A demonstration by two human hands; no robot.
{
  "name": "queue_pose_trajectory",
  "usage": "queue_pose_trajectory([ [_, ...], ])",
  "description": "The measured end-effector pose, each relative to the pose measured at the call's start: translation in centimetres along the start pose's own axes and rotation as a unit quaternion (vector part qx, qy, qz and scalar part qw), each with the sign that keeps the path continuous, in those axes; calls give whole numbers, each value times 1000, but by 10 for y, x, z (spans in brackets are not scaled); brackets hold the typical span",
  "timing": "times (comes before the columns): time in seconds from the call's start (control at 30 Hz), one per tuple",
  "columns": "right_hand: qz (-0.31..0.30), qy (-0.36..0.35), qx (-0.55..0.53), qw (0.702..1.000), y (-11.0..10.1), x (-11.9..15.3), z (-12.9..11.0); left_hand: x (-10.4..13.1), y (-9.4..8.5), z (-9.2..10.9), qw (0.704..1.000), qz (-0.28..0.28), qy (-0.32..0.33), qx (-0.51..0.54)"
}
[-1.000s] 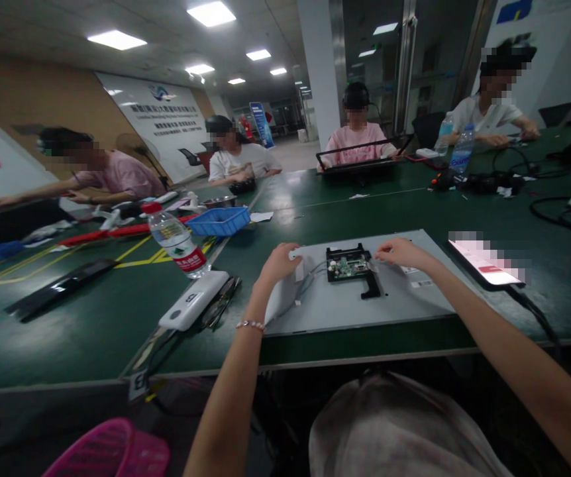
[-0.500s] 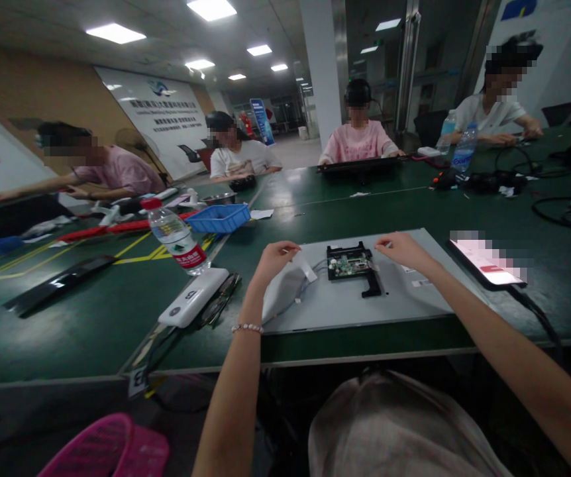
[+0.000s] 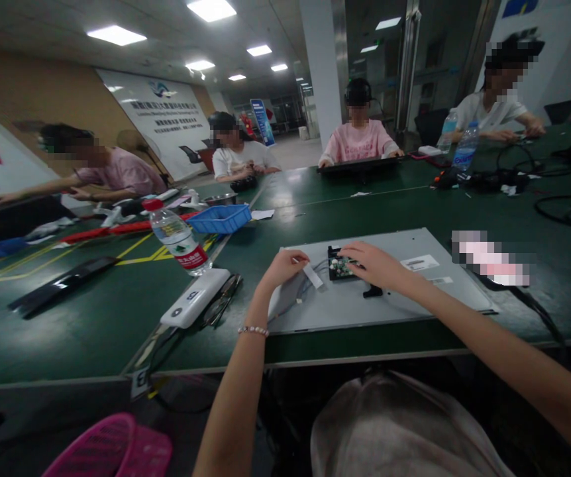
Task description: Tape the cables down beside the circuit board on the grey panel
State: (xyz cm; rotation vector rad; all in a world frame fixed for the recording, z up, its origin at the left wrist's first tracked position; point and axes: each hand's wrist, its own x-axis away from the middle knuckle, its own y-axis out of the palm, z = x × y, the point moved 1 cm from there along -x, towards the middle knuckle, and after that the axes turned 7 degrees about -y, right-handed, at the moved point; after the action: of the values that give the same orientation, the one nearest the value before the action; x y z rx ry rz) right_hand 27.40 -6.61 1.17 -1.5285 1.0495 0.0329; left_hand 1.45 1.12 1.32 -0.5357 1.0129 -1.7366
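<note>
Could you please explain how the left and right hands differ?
The left hand pinches a white strip, whereas the right hand is open over the circuit board. The left hand has a beaded bracelet behind it; the right hand has none. Both hands are over the grey panel.

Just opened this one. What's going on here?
A person sits at a green table with a flat grey panel in front of them. Their left hand pinches a white strip over the panel's left part, near some thin cables. Their right hand is over the green circuit board, partly covering it; whether it touches is unclear. A bottle and a white device are left of the panel.
</note>
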Motion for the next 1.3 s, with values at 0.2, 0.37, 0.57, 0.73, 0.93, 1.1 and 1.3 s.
queue_pose_trajectory([
  [0.2, -95, -121, 18, 988, 19, -17, -35, 4, 0, 1, 999, 37, 0, -3],
  [0.37, -134, -129, 48, 981, 38, -21, -44, 10, -4, 9, 996, 65, 61, -11],
  [0.57, -139, -126, 68, 980, 42, -18, -45, 8, 4, 5, 996, -36, 75, -20],
  [0.73, -133, -120, 60, 982, 43, -17, -45, 9, 6, 4, 997, -42, 59, -32],
  [0.93, -126, -111, 57, 984, 48, -18, -47, 11, 8, 12, 996, -34, 55, -58],
  [1.1, -123, -106, 57, 985, 48, -18, -48, 11, 7, 16, 994, -32, 66, -78],
  [1.3, -118, -98, 64, 986, 48, -16, -49, 10, 5, 17, 993, -19, 76, -90],
])
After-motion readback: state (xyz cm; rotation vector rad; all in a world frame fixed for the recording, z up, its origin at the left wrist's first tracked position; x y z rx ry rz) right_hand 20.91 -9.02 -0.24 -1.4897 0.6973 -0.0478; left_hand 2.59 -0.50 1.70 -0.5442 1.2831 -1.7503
